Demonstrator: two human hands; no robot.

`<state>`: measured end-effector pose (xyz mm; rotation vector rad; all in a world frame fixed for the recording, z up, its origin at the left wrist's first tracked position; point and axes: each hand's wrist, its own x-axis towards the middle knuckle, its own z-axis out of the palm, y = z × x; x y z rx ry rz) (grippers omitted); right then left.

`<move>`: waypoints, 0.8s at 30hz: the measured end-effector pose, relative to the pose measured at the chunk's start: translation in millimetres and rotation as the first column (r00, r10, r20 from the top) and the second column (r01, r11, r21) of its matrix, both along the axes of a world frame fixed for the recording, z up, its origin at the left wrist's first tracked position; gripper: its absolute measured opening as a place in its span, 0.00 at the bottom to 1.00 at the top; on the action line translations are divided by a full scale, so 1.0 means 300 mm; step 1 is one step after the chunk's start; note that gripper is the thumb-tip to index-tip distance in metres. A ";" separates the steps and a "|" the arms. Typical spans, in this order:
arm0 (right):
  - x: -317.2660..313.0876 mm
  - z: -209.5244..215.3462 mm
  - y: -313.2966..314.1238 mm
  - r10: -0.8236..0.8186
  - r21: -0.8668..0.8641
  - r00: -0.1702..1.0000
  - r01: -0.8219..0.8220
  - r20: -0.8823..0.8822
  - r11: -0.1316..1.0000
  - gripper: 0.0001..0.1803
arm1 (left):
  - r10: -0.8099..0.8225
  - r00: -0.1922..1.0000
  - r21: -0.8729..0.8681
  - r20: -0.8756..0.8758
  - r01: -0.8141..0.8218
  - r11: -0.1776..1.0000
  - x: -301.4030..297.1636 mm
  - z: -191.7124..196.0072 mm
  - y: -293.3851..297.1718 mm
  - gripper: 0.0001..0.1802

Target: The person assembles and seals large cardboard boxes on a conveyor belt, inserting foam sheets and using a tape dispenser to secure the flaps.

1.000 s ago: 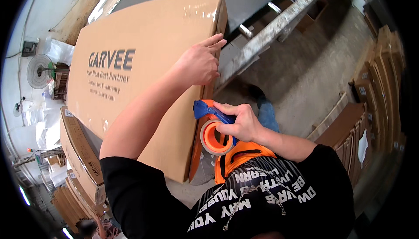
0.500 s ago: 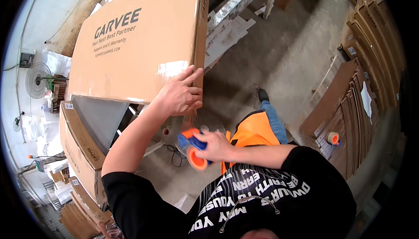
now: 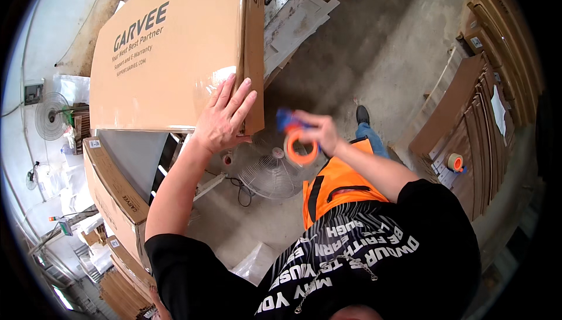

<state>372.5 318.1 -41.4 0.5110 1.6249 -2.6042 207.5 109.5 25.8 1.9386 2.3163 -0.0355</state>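
Observation:
A large flat brown cardboard box [image 3: 175, 80] with dark print lies at the upper left. My left hand [image 3: 225, 112] rests on its near right corner, the palm down and the fingers spread over the shiny clear tape there. To the right of that corner, apart from the box, my right hand [image 3: 321, 131] is closed around a blue and orange tape dispenser [image 3: 287, 120]. The dispenser is somewhat blurred. Whether a strip of tape trails from it I cannot tell.
A wire-caged fan [image 3: 270, 174] stands on the floor below the hands, beside a dark cable [image 3: 241, 190]. Stacked flat cartons [image 3: 462, 127] are at the right, a tape roll [image 3: 455, 162] on them. More boxes [image 3: 120, 182] stand at the left.
My right hand has moved up and to the right with the tape dispenser. The left hand's fingers have spread flat on the box corner. The whole view has shifted slightly.

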 end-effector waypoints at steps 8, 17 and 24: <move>0.162 -0.249 -0.401 0.083 0.311 0.986 -0.034 -0.144 0.950 0.34 | -0.058 0.998 0.182 0.011 0.055 0.982 0.012 -0.028 -0.027 0.52; -0.094 -0.067 -0.590 0.496 0.766 0.868 -0.311 -0.011 0.562 0.21 | -0.045 0.999 0.035 0.002 0.044 0.998 0.011 -0.014 -0.047 0.22; 0.076 -0.209 0.278 0.688 0.832 0.725 -0.402 0.034 0.383 0.30 | 0.135 0.991 -0.369 0.011 -0.122 0.922 0.042 0.094 0.084 0.28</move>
